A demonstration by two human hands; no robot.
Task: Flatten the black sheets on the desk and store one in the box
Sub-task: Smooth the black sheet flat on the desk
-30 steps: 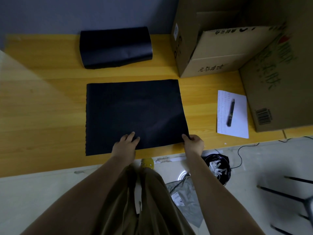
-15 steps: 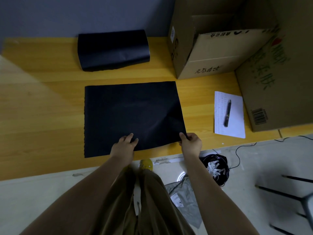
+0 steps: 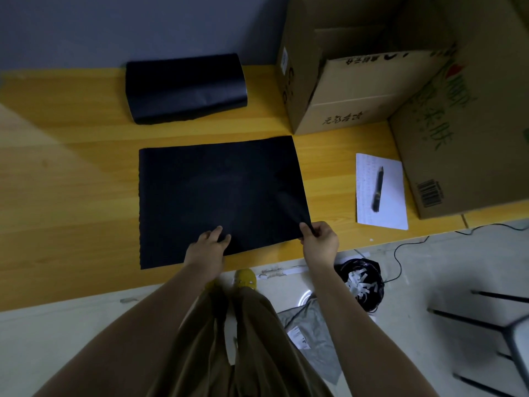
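A black sheet lies spread flat on the yellow wooden desk. My left hand rests with its fingers pressed on the sheet's near edge. My right hand pinches the sheet's near right corner, which is lifted slightly off the desk. A folded or rolled pile of black sheets sits at the back of the desk against the wall. An open cardboard box stands at the back right, its flaps up.
A larger cardboard box stands at the right. In front of it lies a white notepad with a pen on it. Below the desk edge are a black bag of paper scraps, a cable and chair legs.
My right hand has closed on the sheet's near right corner and raised it a little, wrinkling that side. The left hand has stayed on the near edge.
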